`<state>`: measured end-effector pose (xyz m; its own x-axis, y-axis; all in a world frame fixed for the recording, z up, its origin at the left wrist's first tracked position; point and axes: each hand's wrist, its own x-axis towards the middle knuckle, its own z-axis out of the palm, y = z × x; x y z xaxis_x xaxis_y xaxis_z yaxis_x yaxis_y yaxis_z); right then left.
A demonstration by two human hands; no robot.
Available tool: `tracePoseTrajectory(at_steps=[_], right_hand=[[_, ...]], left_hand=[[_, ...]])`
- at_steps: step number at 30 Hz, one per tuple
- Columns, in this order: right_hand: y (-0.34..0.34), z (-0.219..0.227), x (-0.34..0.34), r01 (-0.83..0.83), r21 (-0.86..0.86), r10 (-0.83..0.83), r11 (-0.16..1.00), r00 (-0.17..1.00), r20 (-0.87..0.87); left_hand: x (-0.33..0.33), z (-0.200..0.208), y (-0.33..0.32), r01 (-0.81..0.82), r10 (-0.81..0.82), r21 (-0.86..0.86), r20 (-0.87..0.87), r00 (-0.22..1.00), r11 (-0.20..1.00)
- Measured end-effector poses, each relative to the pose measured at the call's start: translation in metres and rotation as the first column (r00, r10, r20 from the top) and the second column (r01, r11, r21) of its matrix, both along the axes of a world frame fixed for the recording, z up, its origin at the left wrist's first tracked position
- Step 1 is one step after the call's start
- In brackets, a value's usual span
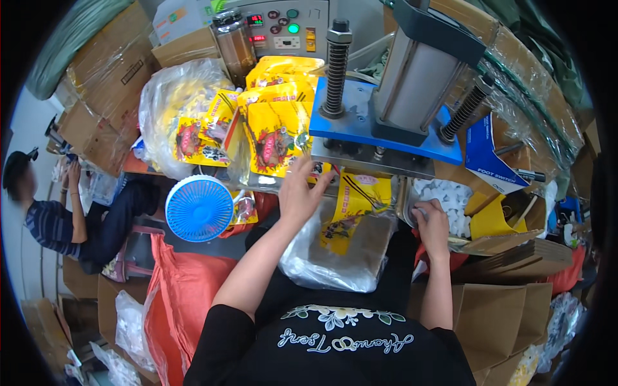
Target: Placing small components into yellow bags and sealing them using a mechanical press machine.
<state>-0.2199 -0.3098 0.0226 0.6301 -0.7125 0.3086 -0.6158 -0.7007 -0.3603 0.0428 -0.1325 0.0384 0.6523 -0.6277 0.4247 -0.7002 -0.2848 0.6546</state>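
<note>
My left hand [301, 193] is at the front edge of a press [386, 138] with a blue plate, its fingers spread beside a yellow printed pouch [318, 172] that lies partly under the plate. Whether the fingertips touch that pouch I cannot tell. My right hand [431, 225] is bent with its fingertips together at the near edge of a tray of small white pieces [445, 199]; anything pinched there is hidden. Between my hands, another yellow pouch [347, 212] lies over a clear plastic-wrapped bundle [341, 264] on my lap.
Yellow pouches [273, 132] are stacked left of the press, beside a clear bag of pouches [183, 116]. A blue fan [199, 208] stands near my left forearm. A control panel [286, 29] is behind. Cartons [489, 315] crowd the right; another person [58, 212] sits far left.
</note>
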Motion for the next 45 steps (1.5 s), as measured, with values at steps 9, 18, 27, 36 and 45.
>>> tracePoseTrajectory(at_steps=[9, 18, 27, 36, 45], right_hand=[[-0.012, 0.014, -0.024, -0.083, 0.344, -0.064, 0.935, 0.917, 0.394], [0.061, 0.057, 0.045, -0.457, 0.471, 0.213, 0.755, 0.849, 0.484], [0.055, 0.015, 0.054, -0.560, 0.772, 0.049, 0.302, 0.817, 0.574], [-0.005, -0.007, 0.020, -0.095, 0.360, -0.079, 0.928, 0.895, 0.438], [-0.060, -0.049, 0.014, -0.118, 0.102, 0.101, 0.988, 0.982, 0.157]], left_hand=[[0.014, -0.024, 0.067, 0.008, -0.001, -0.070, 0.099, 0.995, 0.997], [-0.056, -0.041, 0.057, 0.182, -0.231, -0.143, -0.661, 0.714, 0.973], [-0.068, -0.057, 0.040, 0.336, -0.340, -0.209, -0.853, 0.397, 0.918], [-0.048, -0.044, -0.022, -0.033, -0.246, -0.269, -0.918, 0.313, 0.963], [-0.021, -0.042, -0.029, 0.164, -0.251, -0.198, -0.596, 0.763, 0.966]])
